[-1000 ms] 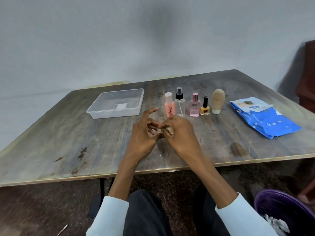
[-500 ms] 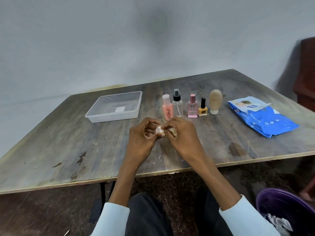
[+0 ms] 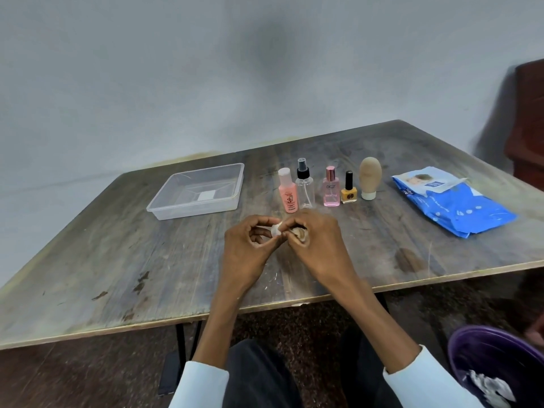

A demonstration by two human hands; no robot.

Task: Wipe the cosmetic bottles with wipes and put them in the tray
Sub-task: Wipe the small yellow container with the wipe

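Head view: our left hand (image 3: 250, 248) and right hand (image 3: 315, 245) pinch a wipe (image 3: 276, 230) just short of the upright pink bottle (image 3: 288, 191).

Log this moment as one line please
hands: both pinching small wipe | five bottles: unwiped, standing | tray: no bottles
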